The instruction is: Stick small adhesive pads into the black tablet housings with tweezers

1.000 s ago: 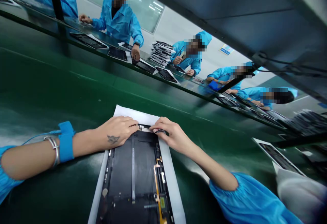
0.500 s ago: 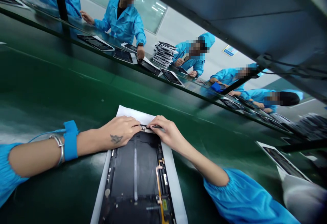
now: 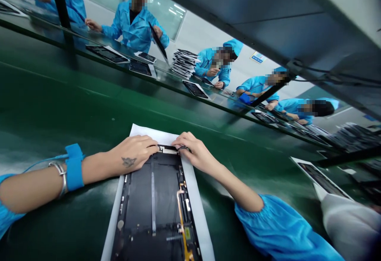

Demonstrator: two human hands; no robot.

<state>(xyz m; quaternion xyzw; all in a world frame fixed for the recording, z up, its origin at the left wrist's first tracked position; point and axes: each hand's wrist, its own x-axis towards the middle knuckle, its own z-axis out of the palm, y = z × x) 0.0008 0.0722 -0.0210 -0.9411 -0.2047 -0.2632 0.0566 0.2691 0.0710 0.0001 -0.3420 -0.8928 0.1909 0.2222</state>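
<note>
An opened tablet (image 3: 166, 197), its black inside facing up with an orange flat cable along the right, lies on a white sheet (image 3: 205, 233). My left hand (image 3: 133, 153) rests over its far left corner, the fingers closed on the far edge and the thumb side hidden. At the far right corner my right hand (image 3: 193, 149) pinches a small dark strip (image 3: 182, 147), whose exact kind I cannot make out. Between my fingertips a pale metallic strip (image 3: 168, 150) shows along the far edge. A blue wrist strap (image 3: 74, 167) with a cord is on my left wrist.
Across the green belt (image 3: 74, 102), co-workers in blue sit along a bench with opened tablets and a stack of them (image 3: 184, 63). A dark shelf (image 3: 253, 18) hangs overhead at right. Another tablet on a white sheet (image 3: 321, 179) lies to my right.
My right fingers have shifted slightly outward with the dark strip, and more of the pale strip shows between my hands. Across the belt, a co-worker has lifted a tablet off the bench.
</note>
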